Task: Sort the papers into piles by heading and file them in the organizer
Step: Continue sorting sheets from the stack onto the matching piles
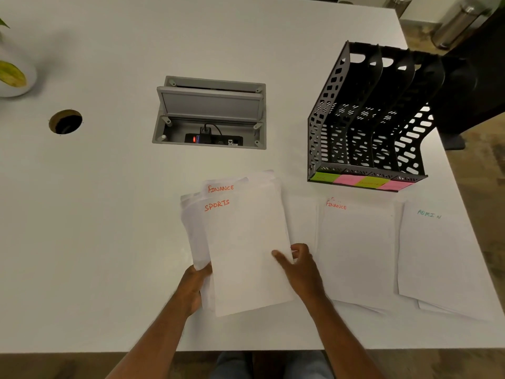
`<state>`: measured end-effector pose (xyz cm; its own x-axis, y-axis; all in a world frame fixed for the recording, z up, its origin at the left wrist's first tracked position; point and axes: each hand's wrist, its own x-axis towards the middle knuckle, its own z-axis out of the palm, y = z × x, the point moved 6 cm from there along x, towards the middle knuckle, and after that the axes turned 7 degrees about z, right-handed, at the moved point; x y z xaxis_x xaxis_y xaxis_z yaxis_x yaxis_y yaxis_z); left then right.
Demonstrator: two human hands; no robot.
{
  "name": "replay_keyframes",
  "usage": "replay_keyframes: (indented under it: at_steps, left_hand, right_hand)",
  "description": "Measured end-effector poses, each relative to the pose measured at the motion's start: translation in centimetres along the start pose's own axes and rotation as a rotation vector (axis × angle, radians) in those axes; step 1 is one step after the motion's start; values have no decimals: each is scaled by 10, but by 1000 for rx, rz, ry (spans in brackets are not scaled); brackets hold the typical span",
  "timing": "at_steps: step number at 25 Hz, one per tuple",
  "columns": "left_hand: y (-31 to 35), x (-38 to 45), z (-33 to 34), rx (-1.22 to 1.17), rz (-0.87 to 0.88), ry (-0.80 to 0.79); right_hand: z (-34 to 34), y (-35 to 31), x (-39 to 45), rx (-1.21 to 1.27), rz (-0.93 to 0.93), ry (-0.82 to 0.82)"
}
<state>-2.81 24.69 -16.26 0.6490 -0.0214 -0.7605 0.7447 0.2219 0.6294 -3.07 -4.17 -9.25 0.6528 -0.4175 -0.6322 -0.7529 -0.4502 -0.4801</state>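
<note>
My left hand (196, 285) grips the lower left edge of a fanned stack of white papers (240, 242) held over the table. The top sheet reads SPORTS in red, and a sheet behind it reads FINANCE. My right hand (297, 265) pinches the right edge of the top sheet, thumb lying on its face. To the right, a FINANCE pile (358, 255) lies flat on the table, and an ADMIN pile (442, 258) lies further right near the table edge. A black organizer (366, 121) with several slots stands behind those piles, with green and pink sticky labels (363, 182) along its front.
An open grey cable box (210, 113) with a power strip is set into the white table (109, 214) behind the stack. A round cable hole (65, 121) is at the left, with a potted plant (13, 75) beyond. Metal bins (459, 23) stand on the floor at the far right.
</note>
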Motion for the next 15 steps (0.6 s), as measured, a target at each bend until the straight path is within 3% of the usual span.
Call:
replay_keyframes:
  at_steps: [9,15]
  left_hand:
    - [5,-4,4,-112,25,5]
    - [9,-6,-5,-139,39,58]
  right_hand:
    - [-14,5,13,44,-100,123]
    - [-66,32,29,45,-33,472]
